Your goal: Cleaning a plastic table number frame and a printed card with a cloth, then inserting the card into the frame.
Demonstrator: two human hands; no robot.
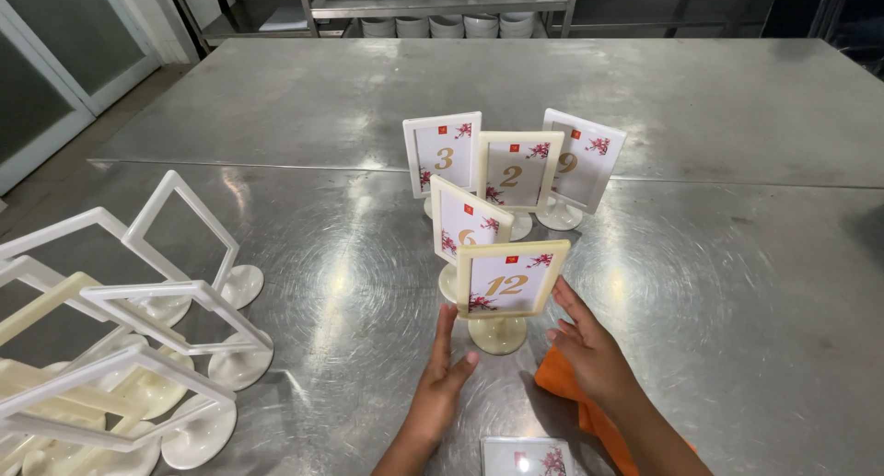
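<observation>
Both forearms are bare to the frame's edge, the left hand (440, 384) and right hand (589, 347) without gloves, rings or watch.

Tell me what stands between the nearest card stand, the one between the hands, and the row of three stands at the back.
In the head view, one more card stand stands between the nearest stand and the back row; otherwise only bare steel table.
</observation>
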